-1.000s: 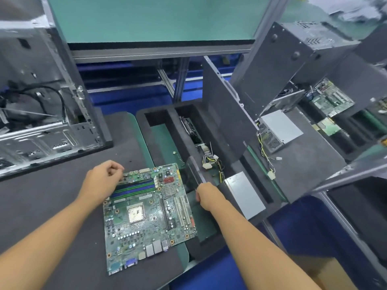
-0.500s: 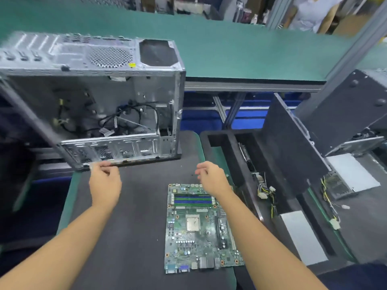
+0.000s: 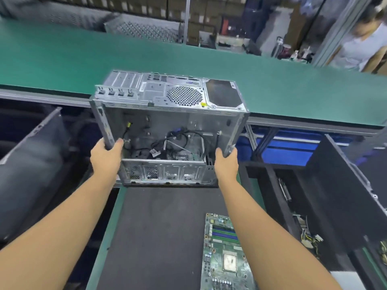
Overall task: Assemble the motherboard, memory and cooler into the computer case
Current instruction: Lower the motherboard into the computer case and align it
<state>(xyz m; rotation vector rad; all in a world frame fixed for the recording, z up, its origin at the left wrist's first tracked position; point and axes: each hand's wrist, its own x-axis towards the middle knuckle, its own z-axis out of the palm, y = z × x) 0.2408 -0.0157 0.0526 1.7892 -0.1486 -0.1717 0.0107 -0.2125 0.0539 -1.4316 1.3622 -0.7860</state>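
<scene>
Fingers [image 3: 232, 152] of the right hand [image 3: 226, 164] curl round the right rim of the silver sheet-metal computer case [image 3: 167, 126], and the left hand [image 3: 105, 158] grips its left rim the same way, with both thumbs hooked inside the opening. Nearest, at 5 o'clock, the green printed motherboard [image 3: 225, 254] lies flat on the dark grey foam mat [image 3: 159, 237], its long axis near to far and the blue memory slots at its far end, with bare mat at 6 o'clock. Beyond, both forearms reach straight ahead to the case at centre, which has its open side toward the viewer, its fan-grille panel upward, its long axis left to right and its lower edge at the mat's far edge, with the green conveyor belt [image 3: 83, 59] behind at 12 o'clock.
</scene>
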